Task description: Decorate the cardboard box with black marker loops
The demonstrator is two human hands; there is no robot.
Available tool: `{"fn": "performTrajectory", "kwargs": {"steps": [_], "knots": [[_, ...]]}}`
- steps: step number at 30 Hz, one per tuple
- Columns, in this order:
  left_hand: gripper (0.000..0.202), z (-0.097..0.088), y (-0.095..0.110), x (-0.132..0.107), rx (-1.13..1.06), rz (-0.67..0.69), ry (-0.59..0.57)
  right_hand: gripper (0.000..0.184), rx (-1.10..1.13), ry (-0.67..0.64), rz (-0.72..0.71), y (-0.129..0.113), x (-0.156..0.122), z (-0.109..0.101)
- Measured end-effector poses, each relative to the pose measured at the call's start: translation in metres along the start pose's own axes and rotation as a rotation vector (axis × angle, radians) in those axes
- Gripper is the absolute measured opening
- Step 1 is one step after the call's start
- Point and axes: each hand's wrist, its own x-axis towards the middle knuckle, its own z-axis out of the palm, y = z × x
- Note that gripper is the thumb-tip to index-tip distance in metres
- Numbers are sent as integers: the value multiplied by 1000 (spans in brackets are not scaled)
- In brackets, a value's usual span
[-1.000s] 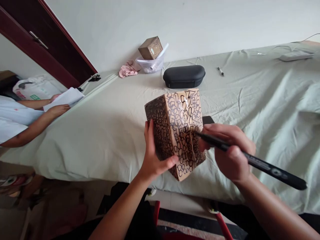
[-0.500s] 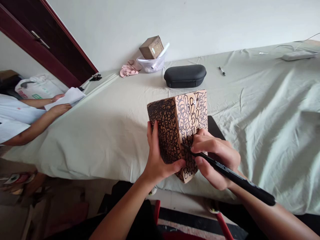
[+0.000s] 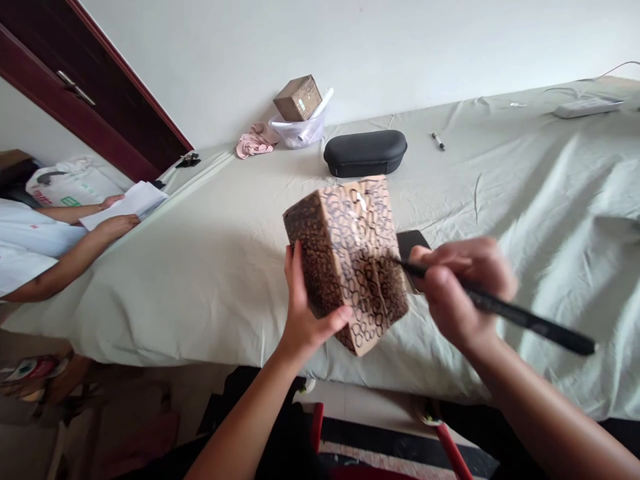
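A brown cardboard box [image 3: 357, 253], covered in black looped scribbles, is tilted above the cloth-covered table. My left hand [image 3: 313, 320] grips its left side, thumb on the near edge and fingers along the darker, densely scribbled face. Closed round a black marker pen [image 3: 525, 319] is my right hand [image 3: 465, 287], a little blurred, to the right of the box. The pen's tip points left at the box's right face; whether it touches I cannot tell. Partly hidden behind the box and my right hand lies a flat dark object [image 3: 413, 243], perhaps a phone.
A black hard case [image 3: 365, 152] lies beyond the box. Farther back are a plastic basket [image 3: 300, 133] holding a small carton [image 3: 299, 98], a pink cloth [image 3: 257, 141], another marker [image 3: 439, 141] and a power strip [image 3: 587, 108]. At left, another person's hands [image 3: 117, 225] hold papers.
My right hand has drawn the marker back to the right, away from the box. The box has turned and shifted slightly left, showing more of its right face and uncovering more of the dark object.
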Motion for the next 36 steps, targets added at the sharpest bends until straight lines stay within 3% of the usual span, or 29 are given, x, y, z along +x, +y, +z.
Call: {"fn": "performTrajectory", "kwargs": {"steps": [2,3,7,11,13,16,19,21,27,31,36], "knots": [[113,-7,-9,7,-14,-23,25,17,-55,173,127,13,9,-12],[110,-11,-12,11,19,-30,68,17,-64,178,179,21,14,-18],[115,-24,-18,21,318,1,293,36,119,72,447,54,30,-35],[120,-20,-13,21,524,-72,276,36,250,-1,743,78,26,-33],[121,-14,-10,20,579,-93,241,30,126,-72,746,86,20,-29],[122,-7,-6,17,644,-71,208,19,-255,-211,575,99,9,-25],[121,-5,-6,17,673,-41,206,25,-647,-357,421,109,-1,-22],[121,-4,-6,17,681,-24,216,27,-792,-449,433,113,-7,-20],[120,-4,-4,17,687,-38,211,34,-988,-564,632,109,0,-12],[118,-3,-3,17,685,-33,223,57,-1089,-608,679,117,17,7],[117,-3,-3,17,689,-26,218,32,-1104,-633,562,131,16,22]]}}
